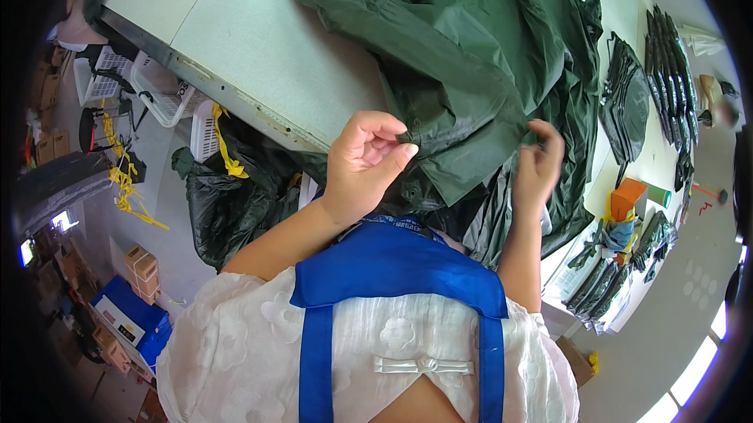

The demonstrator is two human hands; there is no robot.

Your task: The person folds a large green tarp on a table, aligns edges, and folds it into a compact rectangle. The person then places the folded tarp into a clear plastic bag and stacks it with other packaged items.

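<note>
A large piece of thin, shiny dark green fabric (pixel 478 62) lies rumpled over the table and hangs down over its near edge in front of me. My left hand (pixel 365 160) pinches a small gathered bit of its edge between thumb and forefinger. Close to the right part of the same fabric is my right hand (pixel 540 160), raised with its fingers curled and smeared by motion. Whether anything sits between those fingers I cannot make out. Below my hands, folds of the fabric drop toward my blue apron (pixel 400 270).
The pale table (pixel 259 39) has a metal edge at left. White plastic baskets (pixel 161 94) and dark plastic bundles (pixel 235 211) with yellow ties stand beside it. At right lie flat dark packs (pixel 671 78), a folded dark bundle (pixel 625 101) and an orange box (pixel 627 197).
</note>
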